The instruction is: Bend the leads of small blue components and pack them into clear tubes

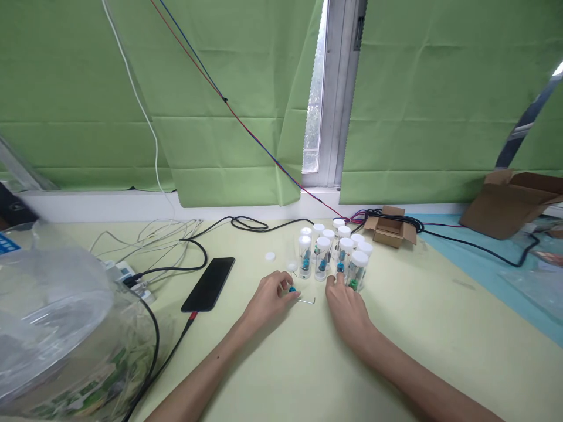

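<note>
Between left thumb and finger: small blue piece point(292, 289) with thin bent silver wire point(307, 302), pinched by the left hand point(271, 293).
Right hand point(349, 308): fingertips by the clear plastic tubes point(322, 264) with round white caps; cannot tell if its grip holds one.
Loose round white cap point(270, 257): behind the left grip, on the pale yellow desk point(272, 375).
Flat black phone point(209, 284): further left.

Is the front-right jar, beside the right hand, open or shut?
Shut: a white cap sits on the jar, beside the right hand.
</note>
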`<state>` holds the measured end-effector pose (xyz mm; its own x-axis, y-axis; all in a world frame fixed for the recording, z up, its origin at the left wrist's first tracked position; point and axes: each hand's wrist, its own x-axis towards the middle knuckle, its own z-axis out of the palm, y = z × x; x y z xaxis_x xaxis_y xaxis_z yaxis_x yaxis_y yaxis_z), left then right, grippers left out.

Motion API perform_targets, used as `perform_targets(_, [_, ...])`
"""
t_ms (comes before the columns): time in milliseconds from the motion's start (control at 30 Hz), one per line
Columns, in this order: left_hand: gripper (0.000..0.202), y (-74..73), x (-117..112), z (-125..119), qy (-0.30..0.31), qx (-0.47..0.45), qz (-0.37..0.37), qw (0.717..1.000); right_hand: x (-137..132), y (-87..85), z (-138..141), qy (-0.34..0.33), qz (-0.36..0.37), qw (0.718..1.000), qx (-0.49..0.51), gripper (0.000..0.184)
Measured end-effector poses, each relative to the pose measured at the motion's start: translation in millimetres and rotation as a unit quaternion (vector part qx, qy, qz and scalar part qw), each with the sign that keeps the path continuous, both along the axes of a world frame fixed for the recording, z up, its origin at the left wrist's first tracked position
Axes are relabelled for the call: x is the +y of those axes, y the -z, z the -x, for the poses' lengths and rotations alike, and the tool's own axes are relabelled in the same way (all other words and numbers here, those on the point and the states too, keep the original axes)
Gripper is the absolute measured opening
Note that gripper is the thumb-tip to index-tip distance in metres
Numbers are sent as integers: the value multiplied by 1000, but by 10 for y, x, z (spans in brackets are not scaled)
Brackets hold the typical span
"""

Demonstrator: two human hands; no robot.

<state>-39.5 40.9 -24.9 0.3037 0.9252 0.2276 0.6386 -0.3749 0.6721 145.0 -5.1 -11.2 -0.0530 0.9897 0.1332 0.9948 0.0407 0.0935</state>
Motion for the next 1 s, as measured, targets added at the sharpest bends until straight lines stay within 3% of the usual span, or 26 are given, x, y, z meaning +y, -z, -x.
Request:
perform_targets(467, [15,-22,-62,-34,-9,28,22,999,4,-1,-14,-24,8,1000,17,56])
perform_targets(833, [18,-56,-99,-57,-1,13,7,1000,6,42,-32,-155,10,977,144,32])
perform_targets(1000, [20,-36,-83,-45,2,-9,-25,1000,40,64,-25,-110,-5,976,186,27])
